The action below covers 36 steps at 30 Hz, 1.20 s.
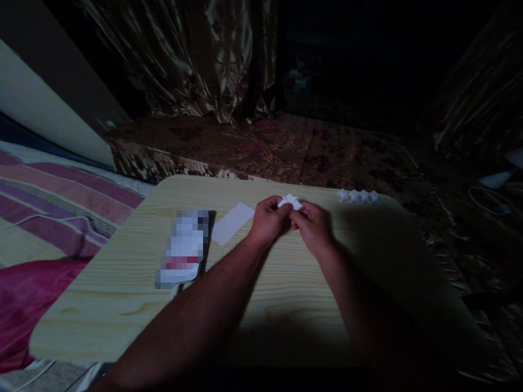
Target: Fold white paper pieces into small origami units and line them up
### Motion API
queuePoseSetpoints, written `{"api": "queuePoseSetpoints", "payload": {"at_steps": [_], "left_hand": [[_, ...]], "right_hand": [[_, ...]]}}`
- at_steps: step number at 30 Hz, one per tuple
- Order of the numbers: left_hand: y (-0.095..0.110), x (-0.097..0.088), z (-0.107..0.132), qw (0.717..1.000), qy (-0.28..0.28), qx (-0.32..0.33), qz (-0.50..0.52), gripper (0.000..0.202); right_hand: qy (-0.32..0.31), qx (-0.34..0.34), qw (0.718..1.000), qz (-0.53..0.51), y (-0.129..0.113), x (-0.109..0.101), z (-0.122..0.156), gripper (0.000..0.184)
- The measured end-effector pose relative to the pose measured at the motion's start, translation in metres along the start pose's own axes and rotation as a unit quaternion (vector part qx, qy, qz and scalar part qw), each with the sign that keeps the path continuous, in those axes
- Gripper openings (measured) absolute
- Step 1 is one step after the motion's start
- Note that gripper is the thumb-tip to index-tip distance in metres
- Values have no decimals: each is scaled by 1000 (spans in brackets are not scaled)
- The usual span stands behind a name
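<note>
Matt paper star (291, 198), wood-grained table (288, 294), glossy cloth curtain (224, 51)

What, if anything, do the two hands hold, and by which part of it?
A white folded star, held at its edges: the left hand at its left side, the right hand at its lower right.

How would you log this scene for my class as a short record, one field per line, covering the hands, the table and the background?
Left hand: holds the star
Right hand: holds the same star
Table: pale, wood-grained
Left of the hands: white card, flat; beyond it, a blurred item
Far right of table: row of small white stars
Background: curtain; striped cloth at left
Light: dim
</note>
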<state>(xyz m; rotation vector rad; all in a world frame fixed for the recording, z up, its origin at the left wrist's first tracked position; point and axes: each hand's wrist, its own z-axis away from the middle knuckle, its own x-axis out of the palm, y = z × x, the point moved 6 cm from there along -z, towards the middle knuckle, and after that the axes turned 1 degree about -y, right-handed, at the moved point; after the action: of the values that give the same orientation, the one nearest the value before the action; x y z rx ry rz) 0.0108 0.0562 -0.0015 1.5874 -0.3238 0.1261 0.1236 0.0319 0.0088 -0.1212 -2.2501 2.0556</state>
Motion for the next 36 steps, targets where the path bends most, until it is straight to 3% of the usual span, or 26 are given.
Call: {"api": "queuePoseSetpoints", "payload": {"at_steps": [6,17,25,28,32,36], "left_hand": [[2,-4,-1,1000,22,19,0,24],[3,3,-1,999,-31,2,-9,19],[1,-1,-2,1000,-15,-2,-18,21],[2,-3,-3,1000,9,6,-11,21],[4,-2,-2,1000,17,12,-16,22],[3,0,-1,1000,1,10,-11,24]], "right_hand": [[5,12,1000,-27,3,-1,-2,13],[42,-23,997,-53,6,-22,-10,13],[48,-41,998,-1,0,-22,-8,15],[74,-98,992,41,-11,-26,-5,19],[53,-165,977,125,-21,-23,-2,14],[54,-150,977,144,-18,-22,-3,17]]}}
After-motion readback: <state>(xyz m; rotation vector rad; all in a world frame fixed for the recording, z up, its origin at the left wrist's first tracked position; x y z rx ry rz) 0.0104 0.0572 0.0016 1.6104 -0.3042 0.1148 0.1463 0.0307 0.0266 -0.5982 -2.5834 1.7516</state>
